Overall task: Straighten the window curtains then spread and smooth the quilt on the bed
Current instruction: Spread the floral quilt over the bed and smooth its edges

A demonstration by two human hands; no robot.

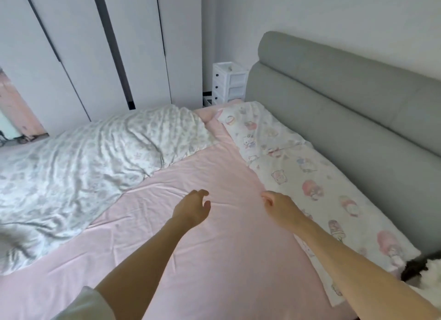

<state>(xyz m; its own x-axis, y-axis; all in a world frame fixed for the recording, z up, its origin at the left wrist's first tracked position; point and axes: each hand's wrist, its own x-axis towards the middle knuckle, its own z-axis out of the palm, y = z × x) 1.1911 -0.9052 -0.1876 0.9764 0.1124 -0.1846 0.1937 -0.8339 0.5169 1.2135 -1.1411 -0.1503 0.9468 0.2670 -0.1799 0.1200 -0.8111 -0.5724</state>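
Note:
A crumpled white quilt [78, 167] with a pale floral print lies bunched on the far left side of the bed, leaving the pink sheet [214, 248] bare. My left hand [193, 207] hovers over the middle of the sheet with loosely curled fingers, holding nothing. My right hand [276, 204] reaches out beside it, near the edge of the cartoon-print pillows [310, 176], its fingers curled inward and holding nothing. No curtains are in view.
A grey padded headboard [346, 109] runs along the right. White wardrobe doors [95, 57] stand behind the bed, and a small white drawer unit [229, 83] sits in the corner. A black and white furry thing [422, 269] lies at the right edge.

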